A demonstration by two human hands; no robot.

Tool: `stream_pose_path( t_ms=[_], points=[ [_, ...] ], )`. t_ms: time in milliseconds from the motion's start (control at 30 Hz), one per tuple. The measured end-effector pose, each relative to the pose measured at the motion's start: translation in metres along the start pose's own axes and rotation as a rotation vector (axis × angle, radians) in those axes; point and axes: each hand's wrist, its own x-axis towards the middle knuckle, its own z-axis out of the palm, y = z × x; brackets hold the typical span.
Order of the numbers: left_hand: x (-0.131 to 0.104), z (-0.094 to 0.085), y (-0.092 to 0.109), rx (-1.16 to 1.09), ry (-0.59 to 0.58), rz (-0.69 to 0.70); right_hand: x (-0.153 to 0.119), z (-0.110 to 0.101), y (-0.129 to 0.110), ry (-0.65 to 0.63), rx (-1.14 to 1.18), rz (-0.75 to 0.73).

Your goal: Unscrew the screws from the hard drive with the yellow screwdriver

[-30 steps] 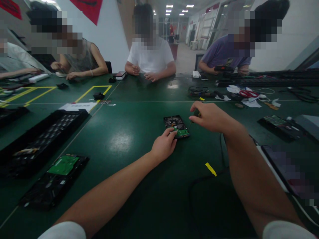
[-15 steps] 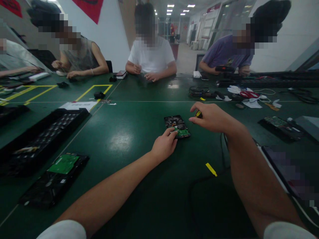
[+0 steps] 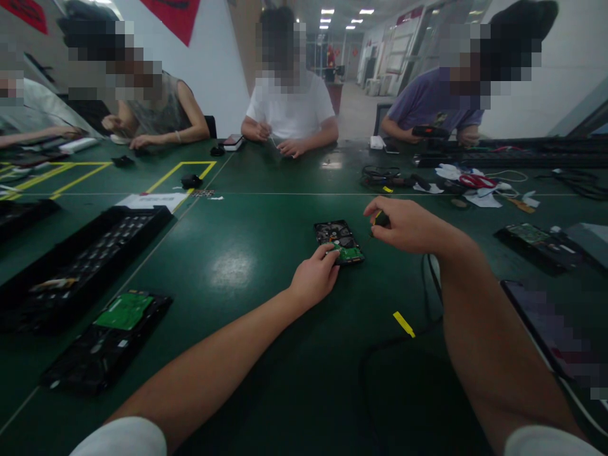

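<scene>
A hard drive (image 3: 338, 233) lies on the green table, its black casing and green circuit board facing up. My left hand (image 3: 317, 273) grips it at the near left corner, with fingertips over the board. To the right of the drive and a little above the table, my right hand (image 3: 403, 223) is closed round a small screwdriver (image 3: 380, 219) with a black-and-yellow handle. Its shaft cannot be made out, and the palm hides part of the handle. A second hard drive (image 3: 107, 339) with a green board rests at the lower left.
A long black tray (image 3: 90, 266) stands at the left. A yellow strip (image 3: 403, 324) and a black cable (image 3: 380, 348) lie near my right forearm. Another drive (image 3: 534, 244) and a tablet-like screen (image 3: 546, 335) are at the right. Several co-workers sit across the table.
My right hand has turned slightly, and its fingers have curled a little round the screwdriver. My left hand and the hard drive stay in place; the view has shifted slightly.
</scene>
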Motion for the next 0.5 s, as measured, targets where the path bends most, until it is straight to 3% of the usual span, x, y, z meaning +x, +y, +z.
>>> stream_pose_path(
  t_ms=[500],
  points=[
    [-0.0003,0.0016,-0.0008,0.005,0.013,0.009,0.0005,-0.0007,0.0021,0.017,-0.007,-0.007]
  ],
)
